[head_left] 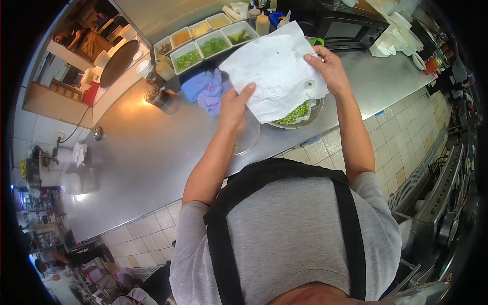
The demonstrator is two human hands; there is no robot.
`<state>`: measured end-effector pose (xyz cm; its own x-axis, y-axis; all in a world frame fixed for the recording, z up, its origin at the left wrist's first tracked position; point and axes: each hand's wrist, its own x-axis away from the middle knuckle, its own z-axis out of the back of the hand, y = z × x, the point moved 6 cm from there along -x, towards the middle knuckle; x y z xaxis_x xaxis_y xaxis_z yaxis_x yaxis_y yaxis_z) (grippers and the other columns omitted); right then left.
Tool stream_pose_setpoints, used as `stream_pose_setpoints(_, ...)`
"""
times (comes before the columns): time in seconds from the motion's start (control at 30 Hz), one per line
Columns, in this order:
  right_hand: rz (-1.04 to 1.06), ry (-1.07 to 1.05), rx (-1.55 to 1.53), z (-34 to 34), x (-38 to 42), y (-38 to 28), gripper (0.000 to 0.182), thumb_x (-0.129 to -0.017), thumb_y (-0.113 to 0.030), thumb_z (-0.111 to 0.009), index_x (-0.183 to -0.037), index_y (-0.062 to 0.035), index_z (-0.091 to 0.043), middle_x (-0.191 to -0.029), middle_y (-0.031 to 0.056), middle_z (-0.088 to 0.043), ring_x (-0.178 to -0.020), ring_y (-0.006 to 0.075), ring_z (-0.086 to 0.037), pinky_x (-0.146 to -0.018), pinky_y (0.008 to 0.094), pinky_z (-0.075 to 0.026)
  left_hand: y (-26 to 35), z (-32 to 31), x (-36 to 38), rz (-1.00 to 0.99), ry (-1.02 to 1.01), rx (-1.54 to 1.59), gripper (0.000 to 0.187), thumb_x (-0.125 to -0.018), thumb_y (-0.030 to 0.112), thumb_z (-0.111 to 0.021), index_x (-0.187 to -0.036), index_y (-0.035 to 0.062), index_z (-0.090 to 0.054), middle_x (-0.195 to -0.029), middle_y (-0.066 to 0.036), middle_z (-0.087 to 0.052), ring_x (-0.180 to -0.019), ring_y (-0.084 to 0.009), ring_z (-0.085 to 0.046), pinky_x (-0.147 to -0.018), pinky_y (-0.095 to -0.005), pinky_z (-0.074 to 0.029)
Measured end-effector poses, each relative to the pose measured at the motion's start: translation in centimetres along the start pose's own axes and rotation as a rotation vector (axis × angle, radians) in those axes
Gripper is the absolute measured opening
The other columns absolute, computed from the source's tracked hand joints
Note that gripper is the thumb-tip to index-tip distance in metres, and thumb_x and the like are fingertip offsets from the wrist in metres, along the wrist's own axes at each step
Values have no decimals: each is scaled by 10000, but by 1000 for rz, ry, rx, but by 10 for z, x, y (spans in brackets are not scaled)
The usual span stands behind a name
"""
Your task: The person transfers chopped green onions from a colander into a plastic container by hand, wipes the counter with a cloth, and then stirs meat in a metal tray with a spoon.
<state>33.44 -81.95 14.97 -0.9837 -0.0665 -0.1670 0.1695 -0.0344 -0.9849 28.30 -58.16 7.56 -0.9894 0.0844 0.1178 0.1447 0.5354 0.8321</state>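
Observation:
A white paper sheet (277,68) is stretched between my two hands above the steel counter. My left hand (235,108) pinches its lower left edge, thumb on top. At its right side, my right hand (328,68) grips the edge between thumb and fingers. Partly covered by the sheet, a round metal bowl (319,113) holds chopped green pieces (296,115) on white paper. A clear round lid or dish (249,136) lies beside my left wrist, partly hidden. Small dark specks and a wet-looking spot show on the sheet.
Blue-purple cloths (204,90) lie left of the sheet. Behind them stand white tubs (212,46) of chopped greens and other foods. A black microwave (345,30) is at the back right, near squeeze bottles (262,24). A dark jar (155,95) stands left. People are partly visible in the background.

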Motion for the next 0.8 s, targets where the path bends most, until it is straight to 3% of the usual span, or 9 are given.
stream_pose_setpoints(0.03, -2, 1, 0, -2, 1, 3, 193, -863, -137, -667, -1017, -25, -637, -860, 40, -669, -733, 79, -607, -650, 221, -489, 3, 6, 1, -30, 33, -60, 238, -875, 127, -664, -1060, -21, -640, -986, -84, -673, -865, -152, -638, -776, -273, -495)
stream_pose_setpoints(0.13, -70, -73, -12, -14, 4, 12, 233, -872, -133, -655, -1070, -11, -634, -899, 52, -671, -745, 88, -611, -664, 223, -495, 10, 19, 8, -68, 60, -86, 233, -875, 134, -664, -1046, -24, -648, -974, -87, -676, -835, -144, -635, -740, -263, -493)
stream_pose_setpoints(0.33, -127, -257, -105, -42, 4, 30, 268, -898, -124, -615, -1140, -11, -619, -967, 38, -669, -819, 93, -617, -726, 236, -501, 25, 49, 26, -131, 107, -163, 254, -874, 138, -668, -1053, -40, -641, -989, -93, -671, -851, -132, -628, -744, -264, -491)
stream_pose_setpoints(0.43, -206, -378, -120, -54, 3, 40, 304, -893, -111, -625, -1179, -9, -603, -1066, 41, -665, -921, 100, -611, -823, 247, -484, 32, 63, 32, -107, 142, -158, 243, -878, 129, -661, -1052, -40, -641, -977, -96, -671, -842, -138, -632, -746, -269, -495)
stream_pose_setpoints(0.57, -199, -385, -219, -65, 5, 39, 332, -896, -122, -622, -1210, -23, -580, -1080, 37, -660, -938, 97, -607, -834, 238, -478, 39, 50, 39, -99, 167, -123, 242, -890, 135, -645, -1056, -41, -636, -964, -91, -673, -829, -154, -639, -737, -281, -505)
stream_pose_setpoints(0.73, -217, -277, -316, -21, 32, 36, 362, -897, -131, -620, -1238, -29, -553, -1048, 38, -661, -913, 93, -610, -804, 233, -482, 20, -3, 25, 64, -2, 33, 277, -917, 154, -595, -1112, -43, -606, -988, -115, -667, -830, -192, -655, -759, -309, -525)
stream_pose_setpoints(0.8, -245, -105, -19, 25, 58, 30, 325, -891, -116, -611, -1203, -30, -571, -1015, 33, -657, -853, 99, -611, -769, 232, -486, 12, -37, 25, 148, -65, -2, 276, -920, 139, -574, -1127, -43, -596, -996, -117, -664, -832, -193, -657, -759, -310, -527)
